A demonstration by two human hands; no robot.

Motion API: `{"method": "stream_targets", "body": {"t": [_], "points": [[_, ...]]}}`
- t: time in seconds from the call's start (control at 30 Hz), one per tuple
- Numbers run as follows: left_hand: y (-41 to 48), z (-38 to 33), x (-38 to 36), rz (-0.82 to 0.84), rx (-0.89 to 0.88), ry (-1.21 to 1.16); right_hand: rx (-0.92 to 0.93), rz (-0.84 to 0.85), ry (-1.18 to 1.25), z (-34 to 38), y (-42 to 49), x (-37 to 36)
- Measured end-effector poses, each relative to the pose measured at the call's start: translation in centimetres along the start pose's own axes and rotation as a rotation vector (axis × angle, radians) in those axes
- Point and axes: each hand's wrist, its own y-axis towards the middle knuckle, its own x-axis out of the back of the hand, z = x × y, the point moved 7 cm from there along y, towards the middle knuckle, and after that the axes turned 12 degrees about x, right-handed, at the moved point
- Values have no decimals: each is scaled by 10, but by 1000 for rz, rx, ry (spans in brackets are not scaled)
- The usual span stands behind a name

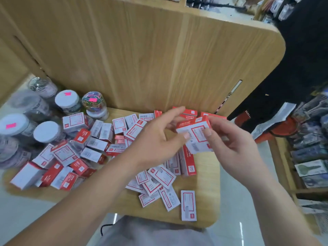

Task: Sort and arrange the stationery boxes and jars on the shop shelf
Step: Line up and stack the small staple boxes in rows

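I saw both hands meet just toward 3 o'clock from centre, on one box (195, 134) raised above the shelf (205, 174). The left hand (158, 139) pinched it from its 9 o'clock side, thumb on the white face, fingers behind, and the index finger stretched past the top edge. The right hand (232, 141) gripped it from its 3 o'clock side, thumb on the red-framed label and the other fingers curled behind. I could not tell whether it was a single box or two pressed together. Loose red-and-white boxes (92, 148) lay jumbled on the shelf from 9 round to 6 o'clock, some flat, some on edge. A lone box (189, 205) lay flat at 5 o'clock, near the front rim. White-lidded jars (48, 132) stood crowded at 9 o'clock, and a clip jar (93, 102) stood against the wooden panel (142, 59) at 10 o'clock. A person (301, 68) in black stood at 2 o'clock.
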Motion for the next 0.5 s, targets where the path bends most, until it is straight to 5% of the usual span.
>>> {"method": "stream_targets", "body": {"t": [0.13, 0.23, 0.37, 0.5], "points": [[-6, -17, -1, -25, -75, -40, -20, -83, 58, 1, 11, 8], [-11, -23, 1, -238, -163, 10, -166, -234, 59, -6, 11, 29], [-26, -32, -23, -409, -342, 210, -395, -97, 454, -11, 8, 20], [-37, -29, -54, -388, -486, 374, -403, -81, 472, -21, 9, 28]]}}
